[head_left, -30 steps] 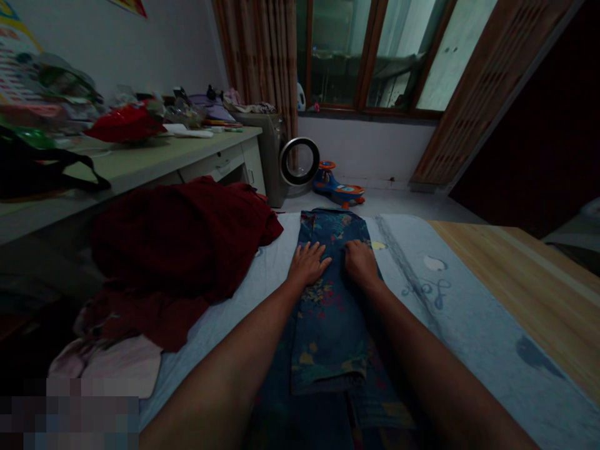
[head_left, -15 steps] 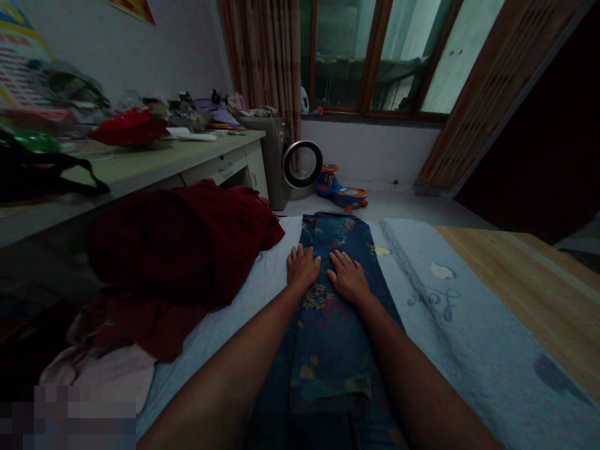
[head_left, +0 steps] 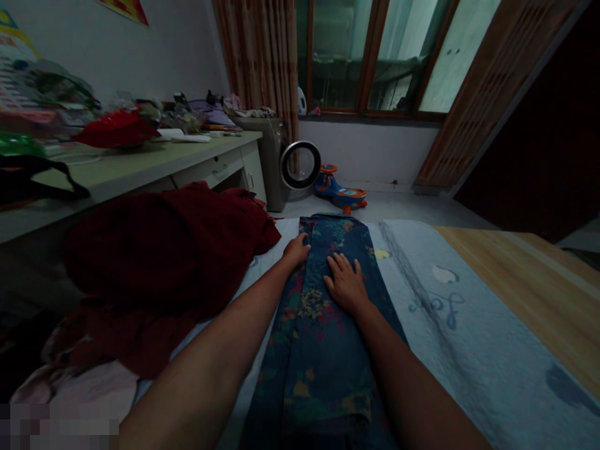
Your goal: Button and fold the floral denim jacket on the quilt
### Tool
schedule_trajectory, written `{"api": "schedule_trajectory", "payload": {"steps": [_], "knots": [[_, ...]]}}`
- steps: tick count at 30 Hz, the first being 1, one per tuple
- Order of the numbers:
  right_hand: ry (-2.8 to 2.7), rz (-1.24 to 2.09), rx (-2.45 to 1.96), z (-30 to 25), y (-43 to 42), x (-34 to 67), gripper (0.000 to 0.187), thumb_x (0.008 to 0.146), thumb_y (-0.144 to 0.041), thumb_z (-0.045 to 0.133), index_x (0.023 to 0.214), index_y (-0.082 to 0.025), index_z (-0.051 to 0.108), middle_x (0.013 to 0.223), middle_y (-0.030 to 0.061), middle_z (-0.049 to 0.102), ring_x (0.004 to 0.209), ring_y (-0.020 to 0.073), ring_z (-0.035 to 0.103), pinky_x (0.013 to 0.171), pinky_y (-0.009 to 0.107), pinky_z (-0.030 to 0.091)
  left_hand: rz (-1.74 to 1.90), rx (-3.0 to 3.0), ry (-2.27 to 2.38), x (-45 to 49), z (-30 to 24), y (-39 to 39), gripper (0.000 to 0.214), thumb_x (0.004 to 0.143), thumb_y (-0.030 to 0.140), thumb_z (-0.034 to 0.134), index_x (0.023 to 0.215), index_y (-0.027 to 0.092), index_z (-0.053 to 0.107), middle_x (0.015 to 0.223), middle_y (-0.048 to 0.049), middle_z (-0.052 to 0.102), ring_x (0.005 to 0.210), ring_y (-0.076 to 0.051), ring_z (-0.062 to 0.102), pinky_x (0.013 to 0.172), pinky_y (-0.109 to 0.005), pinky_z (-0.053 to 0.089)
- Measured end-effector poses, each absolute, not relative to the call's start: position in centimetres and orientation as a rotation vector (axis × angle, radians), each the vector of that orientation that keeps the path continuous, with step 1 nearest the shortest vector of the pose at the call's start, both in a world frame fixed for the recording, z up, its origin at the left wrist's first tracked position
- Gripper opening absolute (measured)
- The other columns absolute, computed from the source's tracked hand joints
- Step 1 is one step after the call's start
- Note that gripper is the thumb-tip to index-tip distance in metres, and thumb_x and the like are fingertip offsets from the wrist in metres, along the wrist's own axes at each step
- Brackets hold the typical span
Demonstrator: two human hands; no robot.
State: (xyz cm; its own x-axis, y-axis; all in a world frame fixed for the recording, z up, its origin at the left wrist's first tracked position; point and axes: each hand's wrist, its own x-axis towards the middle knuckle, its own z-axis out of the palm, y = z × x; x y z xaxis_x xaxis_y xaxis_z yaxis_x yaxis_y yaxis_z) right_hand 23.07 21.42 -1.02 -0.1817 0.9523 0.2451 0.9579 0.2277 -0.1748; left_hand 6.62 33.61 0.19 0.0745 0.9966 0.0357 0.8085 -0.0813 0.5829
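Dark blue floral trousers point(head_left: 323, 337) lie lengthwise on the pale blue bed cover, folded over on themselves, with a hem near me. My left hand point(head_left: 296, 251) is at their left edge, turned on its side. Its thumb and fingers are closed on the cloth there; the fingertips are partly hidden. My right hand point(head_left: 347, 284) rests flat on the middle of the trousers, fingers spread, holding nothing.
A heap of dark red cloth point(head_left: 164, 250) lies close on the left, with a pale pink cloth point(head_left: 94, 394) below it. Wooden boards point(head_left: 525, 275) show beyond the bed cover point(head_left: 422, 269). A cluttered desk point(head_left: 187, 153), a washer with an open door point(head_left: 300, 165) and a ride-on toy point(head_left: 340, 192) stand further off.
My left hand has moved from lying flat on the trousers to their left edge, a little farther away, and its fingers have closed there. My right hand stays nearly in place.
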Motion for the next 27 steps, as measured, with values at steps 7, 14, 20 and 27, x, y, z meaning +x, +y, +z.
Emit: {"api": "schedule_trajectory", "payload": {"steps": [7, 14, 20, 27], "knots": [[-2.268, 0.065, -1.739, -0.6, 21.1, 22.9, 0.056, 0.098, -0.044, 0.038, 0.148, -0.020, 0.039, 0.159, 0.0079, 0.030, 0.147, 0.0234, 0.022, 0.119, 0.049, 0.013, 0.660, 2.088, 1.910, 6.4, -1.3, 31.9, 0.040, 0.092, 0.017, 0.041, 0.124, 0.026, 0.063, 0.129, -0.0075, 0.059, 0.118, -0.023, 0.055, 0.101, -0.036, 0.043], [-2.298, 0.127, -1.759, -0.8, 21.1, 22.9, 0.059, 0.097, -0.047, 0.038, 0.150, -0.021, 0.036, 0.160, 0.0067, 0.027, 0.147, 0.0239, 0.022, 0.118, 0.047, 0.016, 0.630, 2.423, 2.052, 7.6, -0.6, 31.9, 0.040, 0.094, 0.018, 0.036, 0.124, 0.024, 0.061, 0.148, -0.0083, 0.045, 0.134, -0.027, 0.039, 0.114, -0.046, 0.027], [-2.293, 0.141, -1.757, -0.8, 21.1, 22.9, 0.060, 0.097, -0.047, 0.039, 0.150, -0.020, 0.037, 0.159, 0.0067, 0.029, 0.147, 0.0250, 0.022, 0.118, 0.048, 0.016, 0.199, 2.612, 1.537, 9.9, -0.4, 33.9, 0.045, 0.099, 0.032, 0.034, 0.140, 0.017, 0.046, 0.152, -0.0093, 0.043, 0.142, -0.021, 0.035, 0.117, -0.039, 0.025], [-2.294, 0.150, -1.759, -0.7, 21.2, 22.9, 0.060, 0.096, -0.048, 0.039, 0.150, -0.021, 0.037, 0.160, 0.0054, 0.028, 0.147, 0.0253, 0.022, 0.119, 0.049, 0.016, 0.078, 2.497, 1.656, 10.3, -1.5, 38.1, 0.059, 0.098, 0.049, 0.032, 0.149, 0.019, 0.035, 0.160, -0.0115, 0.027, 0.148, -0.029, 0.022, 0.117, -0.052, 0.020]]}}
